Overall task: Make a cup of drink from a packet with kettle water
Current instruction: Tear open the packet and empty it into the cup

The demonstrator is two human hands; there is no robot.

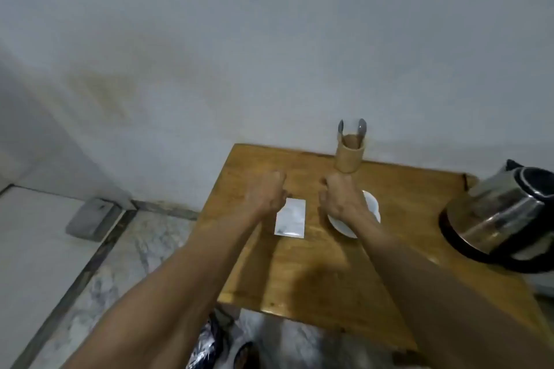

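A white drink packet [290, 222] lies flat on the small wooden table [314, 272]. My left hand [268, 193] hovers just left of the packet's far end, fingers curled shut, holding nothing that I can see. My right hand [340, 199] is fisted over a white cup on a saucer [370, 208] and hides most of it. A steel electric kettle [503, 216] with a black base and lid stands at the table's right edge.
A wooden holder [349, 156] with two spoons [362, 126] stands at the table's back edge against the grey wall. A grey block [90, 219] lies on the floor at the left. The floor below is marbled.
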